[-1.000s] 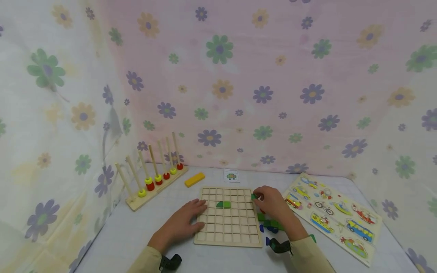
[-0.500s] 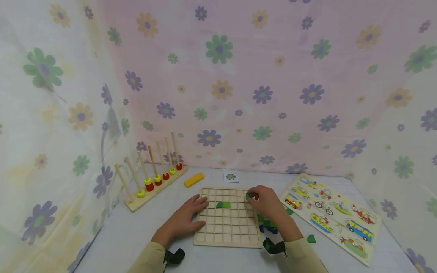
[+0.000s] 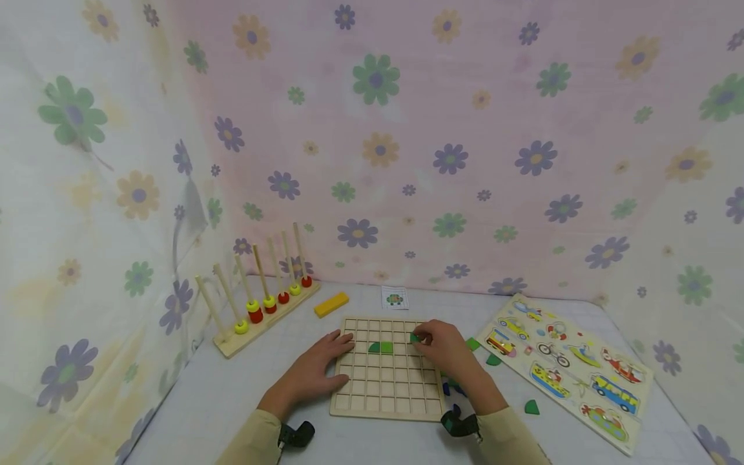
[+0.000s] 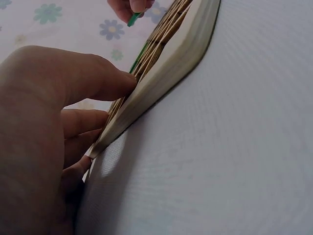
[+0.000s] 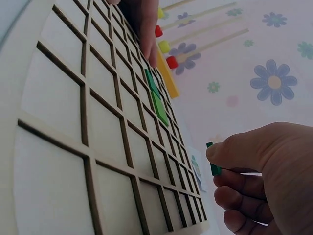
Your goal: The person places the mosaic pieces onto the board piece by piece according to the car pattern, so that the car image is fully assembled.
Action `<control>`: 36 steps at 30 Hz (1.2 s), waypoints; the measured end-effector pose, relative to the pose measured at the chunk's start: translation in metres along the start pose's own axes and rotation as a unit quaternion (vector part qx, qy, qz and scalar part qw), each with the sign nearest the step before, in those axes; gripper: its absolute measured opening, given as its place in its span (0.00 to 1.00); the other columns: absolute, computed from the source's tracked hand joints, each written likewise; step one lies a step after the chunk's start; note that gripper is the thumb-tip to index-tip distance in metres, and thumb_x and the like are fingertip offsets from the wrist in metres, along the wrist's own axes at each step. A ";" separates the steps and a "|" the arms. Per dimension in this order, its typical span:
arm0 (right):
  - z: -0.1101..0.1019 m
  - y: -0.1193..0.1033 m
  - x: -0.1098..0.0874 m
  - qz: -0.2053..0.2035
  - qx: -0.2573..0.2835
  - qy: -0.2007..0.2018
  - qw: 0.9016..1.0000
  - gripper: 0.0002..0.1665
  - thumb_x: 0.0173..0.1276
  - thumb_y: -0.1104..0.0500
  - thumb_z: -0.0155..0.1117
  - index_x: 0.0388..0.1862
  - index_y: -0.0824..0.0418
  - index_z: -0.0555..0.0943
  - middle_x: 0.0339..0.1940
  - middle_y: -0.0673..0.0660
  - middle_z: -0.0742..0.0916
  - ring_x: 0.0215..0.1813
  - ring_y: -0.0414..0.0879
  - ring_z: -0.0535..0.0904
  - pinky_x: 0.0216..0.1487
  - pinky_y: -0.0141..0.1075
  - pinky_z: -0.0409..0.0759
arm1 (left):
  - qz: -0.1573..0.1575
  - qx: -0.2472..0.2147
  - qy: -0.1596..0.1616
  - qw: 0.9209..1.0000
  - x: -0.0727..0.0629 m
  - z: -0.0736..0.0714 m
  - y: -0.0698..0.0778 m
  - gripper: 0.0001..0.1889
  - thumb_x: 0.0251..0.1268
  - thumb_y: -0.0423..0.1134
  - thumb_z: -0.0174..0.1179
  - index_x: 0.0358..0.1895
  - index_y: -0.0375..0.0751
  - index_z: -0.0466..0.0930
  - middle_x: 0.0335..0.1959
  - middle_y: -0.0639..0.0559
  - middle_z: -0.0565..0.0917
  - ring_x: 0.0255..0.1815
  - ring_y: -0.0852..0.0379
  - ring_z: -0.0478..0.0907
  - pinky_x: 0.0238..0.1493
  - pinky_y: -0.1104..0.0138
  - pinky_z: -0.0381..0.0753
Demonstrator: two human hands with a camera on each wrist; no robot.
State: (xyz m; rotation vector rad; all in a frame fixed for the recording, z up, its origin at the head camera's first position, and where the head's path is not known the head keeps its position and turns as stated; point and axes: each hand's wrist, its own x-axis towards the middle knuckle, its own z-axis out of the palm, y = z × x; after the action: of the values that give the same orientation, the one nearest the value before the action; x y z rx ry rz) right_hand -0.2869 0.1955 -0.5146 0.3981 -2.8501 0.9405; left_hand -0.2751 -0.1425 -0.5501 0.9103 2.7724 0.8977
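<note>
A wooden grid board [image 3: 372, 407] lies flat on the table. Two pieces sit in its neighbouring cells: a dark green quarter-round [image 3: 374, 347] and a light green square [image 3: 387, 348]. My left hand [image 3: 314, 368] rests along the board's left edge, thumb and fingertips touching the rim with the fingers spread. Over the upper right cells, my right hand [image 3: 447, 349] pinches a small dark green piece [image 5: 214, 161] between thumb and index finger, its shape partly covered. In the right wrist view the piece shows edge-on.
Loose green pieces [image 3: 493, 360] and blue pieces [image 3: 456, 388] lie right of the board, partly behind the right forearm. Farther right is a picture puzzle board [image 3: 572, 400]. A peg rack with rings [image 3: 232, 349], a yellow block [image 3: 331, 305] and a picture card [image 3: 395, 298] stand beyond.
My right hand has moved left from the board's right edge to over its cells, carrying the green piece. The left hand stays at the left edge.
</note>
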 end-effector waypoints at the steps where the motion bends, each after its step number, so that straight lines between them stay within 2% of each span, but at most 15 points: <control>1: 0.002 0.000 0.000 -0.002 0.000 0.000 1.000 0.12 0.67 0.64 0.80 0.49 0.58 0.91 0.40 0.47 0.88 0.39 0.39 0.80 0.41 0.41 0.83 | 0.000 -0.002 0.000 1.000 0.000 0.000 0.000 0.36 0.73 0.52 0.65 0.81 0.48 0.73 0.85 0.56 0.66 0.88 0.43 0.53 0.80 0.38 0.60; 6: 0.009 -0.005 0.001 -0.004 0.008 -0.005 1.000 0.11 0.69 0.64 0.78 0.49 0.58 0.92 0.41 0.47 0.88 0.40 0.39 0.81 0.42 0.41 0.84 | -0.003 -0.001 -0.005 1.000 0.002 0.001 -0.002 0.36 0.73 0.53 0.65 0.81 0.49 0.73 0.85 0.57 0.66 0.88 0.44 0.52 0.81 0.38 0.59; 13: 0.015 -0.013 0.001 -0.019 0.004 -0.016 1.000 0.10 0.69 0.64 0.78 0.49 0.59 0.91 0.40 0.48 0.86 0.39 0.40 0.80 0.41 0.41 0.83 | 0.004 0.007 -0.007 1.000 0.002 0.001 -0.004 0.36 0.74 0.54 0.64 0.81 0.46 0.73 0.85 0.54 0.66 0.88 0.42 0.53 0.80 0.37 0.60; 21: 0.023 -0.012 0.000 -0.064 -0.019 -0.005 0.998 0.08 0.69 0.65 0.78 0.45 0.61 0.91 0.35 0.47 0.84 0.34 0.40 0.75 0.36 0.38 0.79 | -0.005 0.002 -0.006 1.000 0.001 0.002 -0.004 0.36 0.73 0.54 0.65 0.82 0.48 0.73 0.85 0.56 0.66 0.88 0.43 0.52 0.81 0.38 0.58; 29: 0.029 -0.010 0.000 -0.079 -0.024 -0.014 0.996 0.10 0.69 0.64 0.79 0.48 0.62 0.91 0.38 0.50 0.86 0.36 0.41 0.80 0.38 0.40 0.83 | 0.002 0.002 -0.002 1.000 0.002 0.003 -0.007 0.36 0.73 0.56 0.64 0.82 0.50 0.73 0.85 0.58 0.66 0.88 0.44 0.52 0.81 0.38 0.59; 36: 0.030 -0.012 -0.002 -0.083 -0.036 -0.020 0.996 0.11 0.68 0.66 0.78 0.49 0.62 0.91 0.38 0.50 0.86 0.35 0.42 0.78 0.38 0.40 0.82 | 0.003 0.000 0.000 1.000 0.002 0.004 -0.008 0.36 0.74 0.57 0.64 0.82 0.51 0.73 0.85 0.59 0.66 0.88 0.45 0.52 0.80 0.38 0.60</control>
State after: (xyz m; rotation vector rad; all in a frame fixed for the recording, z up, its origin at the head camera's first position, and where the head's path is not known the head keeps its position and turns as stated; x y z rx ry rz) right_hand -0.2823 0.1694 -0.5321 0.6421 -2.8231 0.8068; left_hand -0.2798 -0.1448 -0.5578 0.9183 2.7705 0.8996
